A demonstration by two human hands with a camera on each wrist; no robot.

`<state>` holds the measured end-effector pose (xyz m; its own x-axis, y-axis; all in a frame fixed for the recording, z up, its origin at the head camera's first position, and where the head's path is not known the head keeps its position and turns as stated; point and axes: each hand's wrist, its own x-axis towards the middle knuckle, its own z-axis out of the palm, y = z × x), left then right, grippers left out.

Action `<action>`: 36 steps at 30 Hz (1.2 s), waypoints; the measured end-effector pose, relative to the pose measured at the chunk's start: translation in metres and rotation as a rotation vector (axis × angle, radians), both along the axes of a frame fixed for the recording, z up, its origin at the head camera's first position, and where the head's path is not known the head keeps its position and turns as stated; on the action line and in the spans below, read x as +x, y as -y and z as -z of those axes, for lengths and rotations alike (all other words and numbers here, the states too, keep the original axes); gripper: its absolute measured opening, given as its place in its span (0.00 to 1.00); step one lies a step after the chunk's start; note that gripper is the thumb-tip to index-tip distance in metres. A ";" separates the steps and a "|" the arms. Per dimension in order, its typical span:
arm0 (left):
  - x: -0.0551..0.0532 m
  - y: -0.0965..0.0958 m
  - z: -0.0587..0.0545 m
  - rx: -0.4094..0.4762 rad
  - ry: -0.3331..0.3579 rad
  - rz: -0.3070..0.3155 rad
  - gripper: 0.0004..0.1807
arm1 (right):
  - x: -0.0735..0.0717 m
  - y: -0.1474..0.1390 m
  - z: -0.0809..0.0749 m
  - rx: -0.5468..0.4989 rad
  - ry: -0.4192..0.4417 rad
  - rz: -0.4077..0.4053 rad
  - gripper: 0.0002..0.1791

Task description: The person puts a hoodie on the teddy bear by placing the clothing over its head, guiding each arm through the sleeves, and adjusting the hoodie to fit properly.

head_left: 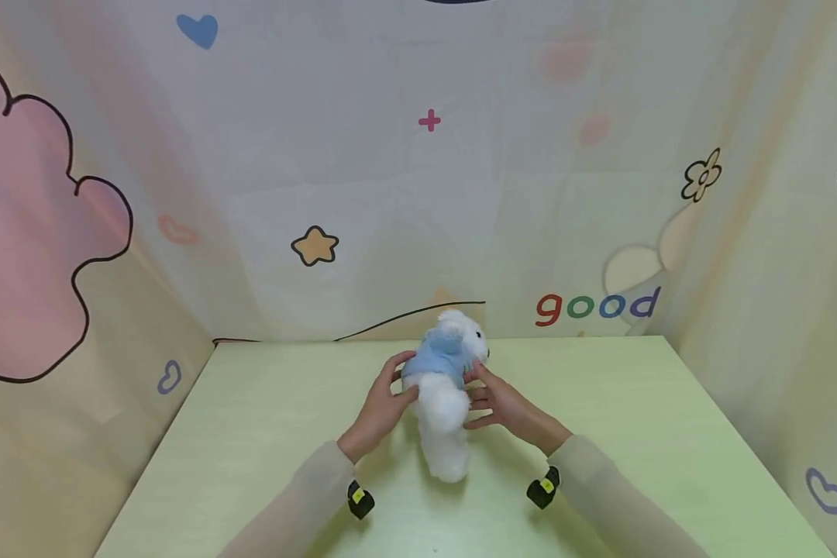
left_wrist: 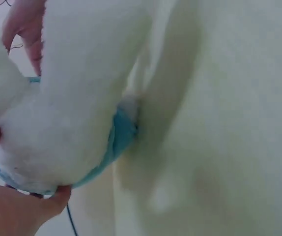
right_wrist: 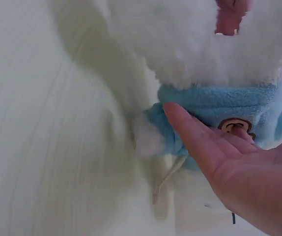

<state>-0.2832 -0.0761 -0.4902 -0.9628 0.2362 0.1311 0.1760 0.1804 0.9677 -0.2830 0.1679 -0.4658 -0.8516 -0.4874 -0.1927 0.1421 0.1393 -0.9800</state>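
A white plush dog (head_left: 446, 407) in a blue shirt (head_left: 434, 360) lies on its side, its face turned to the right and its legs towards me. My left hand (head_left: 382, 404) grips the toy from the back at the waist, with thumb and fingers on either side of the shirt hem in the left wrist view. From the front, my right hand (head_left: 508, 404) touches the belly. Its fingers (right_wrist: 195, 132) lie fairly straight against the shirt, beside a brown round patch (right_wrist: 237, 127), in the right wrist view. White fur hides part of the left hand there.
The toy is on a pale green table (head_left: 286, 403). A printed curtain (head_left: 363, 155) hangs behind the table and along both sides, with a star, hearts and the word "good". A black wrist device (head_left: 359, 501) shows below the left sleeve, another (head_left: 544, 488) below the right.
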 end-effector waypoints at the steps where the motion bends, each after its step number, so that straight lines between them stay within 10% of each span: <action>1: -0.001 -0.001 -0.002 -0.028 -0.046 -0.029 0.31 | 0.000 0.001 0.001 -0.017 0.016 -0.018 0.40; 5: -0.003 -0.007 -0.014 -0.121 -0.183 -0.073 0.28 | -0.002 0.004 0.006 -0.025 0.015 -0.102 0.42; 10: -0.002 -0.010 -0.024 -0.252 -0.289 0.047 0.24 | 0.000 0.003 0.022 0.220 -0.074 -0.019 0.34; 19: -0.010 0.006 -0.001 -0.430 -0.303 0.069 0.26 | 0.016 0.008 0.020 0.857 -0.770 0.331 0.18; 25: -0.013 0.007 0.008 -0.470 -0.364 0.075 0.29 | 0.016 0.014 0.012 0.835 -1.051 0.251 0.23; 36: -0.010 -0.003 -0.002 -0.653 -0.523 0.043 0.22 | 0.007 0.023 -0.006 0.798 -1.091 0.115 0.11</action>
<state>-0.2936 -0.0726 -0.4882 -0.8042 0.4546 0.3828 0.5928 0.6591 0.4628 -0.2757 0.1451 -0.4601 -0.7789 -0.4774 0.4066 -0.5993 0.7575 -0.2587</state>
